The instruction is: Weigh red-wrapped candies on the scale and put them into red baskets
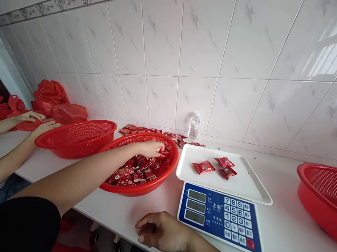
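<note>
My left hand (151, 149) reaches into a red plastic basket (173, 162), its fingers closed on a small red wrapped packet (163, 154) at the right inner side. Below it in the basket lies a heap of red printed packets (134, 173). At the table's front edge rests my right hand (164, 232), loosely curled, with a gap between thumb and fingers and nothing seen in it. Just right of that hand stands a digital scale (220, 216) with a blue keypad. On its white tray (247, 180) are three red packets (204, 167).
A clear plastic bottle (194, 128) stands by the tiled wall, with red packets (139, 129) along the wall. Another red basket (76, 135) is at left, and one (318, 203) at right. A co-worker's hands (44, 126) touch red plastic bags (69, 113) at far left.
</note>
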